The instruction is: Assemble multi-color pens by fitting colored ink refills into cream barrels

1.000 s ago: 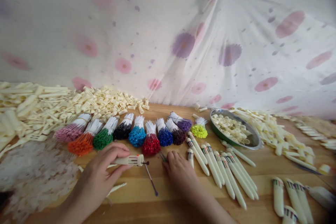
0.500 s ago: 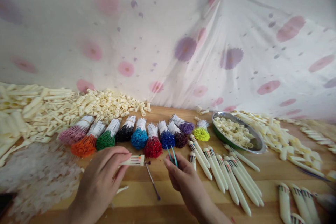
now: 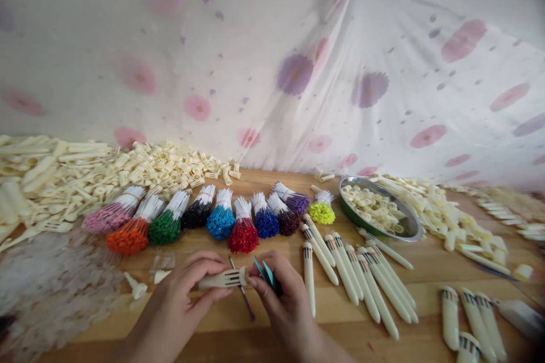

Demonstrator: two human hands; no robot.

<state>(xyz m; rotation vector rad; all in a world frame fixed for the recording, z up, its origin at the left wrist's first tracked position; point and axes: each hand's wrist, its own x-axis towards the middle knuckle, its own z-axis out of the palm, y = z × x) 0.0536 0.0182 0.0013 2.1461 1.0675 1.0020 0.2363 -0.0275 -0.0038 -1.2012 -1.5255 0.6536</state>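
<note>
My left hand (image 3: 183, 295) is closed on a cream slotted pen top (image 3: 225, 278), which lies sideways with its dark slots showing. My right hand (image 3: 285, 292) grips teal tweezers (image 3: 266, 273), their tips pointing up and left. Its thumb and fingertip meet the right end of the pen top; whether something small is pinched there I cannot make out. Beneath the hands, a thin purple-tipped pen refill (image 3: 249, 306) rests on the table, partly covered. Bundled refills with red (image 3: 243, 235), blue (image 3: 267, 221) and light blue (image 3: 220, 218) ends stand just beyond my hands.
More bundles, such as orange (image 3: 128, 238) and yellow (image 3: 322, 211), continue the row. Cream multicolour pens (image 3: 344, 272) lie to the right, before a metal bowl (image 3: 419, 235) of slotted parts. Cream parts (image 3: 170, 164) heap at back left, near clear plastic pieces (image 3: 55, 289).
My hands have come together, the right one reaching the pen top's end. The pen top has turned and sits lower and further right. The dark tip that stuck out of it no longer shows.
</note>
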